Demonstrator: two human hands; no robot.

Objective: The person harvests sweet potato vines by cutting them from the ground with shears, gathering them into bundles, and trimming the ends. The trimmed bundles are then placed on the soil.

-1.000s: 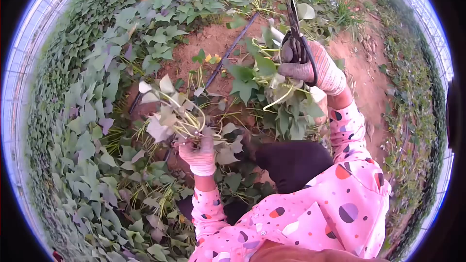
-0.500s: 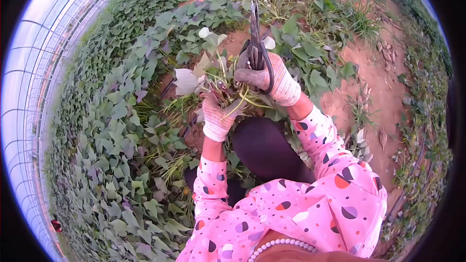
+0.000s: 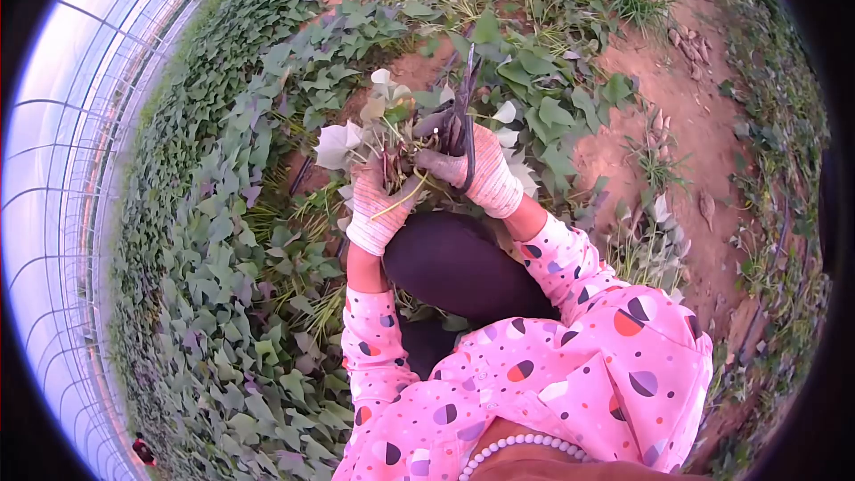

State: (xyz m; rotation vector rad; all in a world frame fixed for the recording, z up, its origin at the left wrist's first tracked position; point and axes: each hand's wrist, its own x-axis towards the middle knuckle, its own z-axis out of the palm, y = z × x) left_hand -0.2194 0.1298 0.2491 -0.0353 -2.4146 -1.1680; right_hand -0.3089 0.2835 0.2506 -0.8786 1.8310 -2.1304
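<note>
Both hands wear pale gloves with greyish fingers and meet above my dark-trousered knee. My left hand (image 3: pixel 383 207) is closed round a bunch of cut vine stems (image 3: pixel 390 165), whose pale leaves (image 3: pixel 338 144) stick out to the left. Black-handled scissors (image 3: pixel 467 98) sit in my right hand (image 3: pixel 481 169), blades pointing up and away from me. The fingertips of my right hand touch the stems beside my left hand. Whether the blades are parted is hard to make out.
Dense green vines (image 3: pixel 214 240) cover the ground on the left. Bare reddish soil (image 3: pixel 686 116) runs down the right, with small heaps of roots (image 3: pixel 690 46) on it. A wire-framed greenhouse wall (image 3: pixel 53 169) curves along the far left.
Both hands have shifted a little left in view, with the stems and scissors. A loose stem that hung right of the bunch now lies across my left hand.
</note>
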